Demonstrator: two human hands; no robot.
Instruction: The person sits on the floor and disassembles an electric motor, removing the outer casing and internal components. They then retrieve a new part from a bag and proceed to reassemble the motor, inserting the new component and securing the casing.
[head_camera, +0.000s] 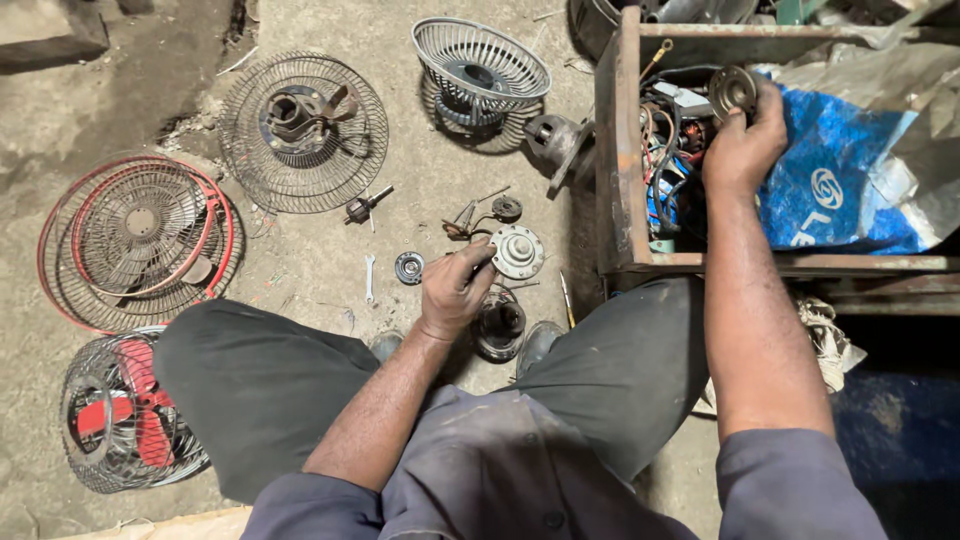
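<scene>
Floor (320, 270): dusty concrete, carrying fan guards (303, 130) and a spanner (369, 277).
Left hand (455, 290): gripping a round motor cover (517, 251) above the floor.
Right hand (742, 140): pinching a metal disc (732, 90) inside the rusty crate (620, 150).

The left hand (452, 290) grips a round motor cover (517, 251) of dull grey cast metal, matt and smudged. Right of that cover, the right hand (742, 150) holds a smaller metal disc (732, 90), tarnished and faintly shiny, inside a crate (617, 150) of rusty, rough metal. A glossy blue plastic bag (850, 190) lies crumpled in the crate. Left of the cover, a small spanner (369, 277) shows bright bare steel. The wire fan guards (303, 132) beyond it are dusty metal. The floor (320, 260) is rough, gritty concrete.
</scene>
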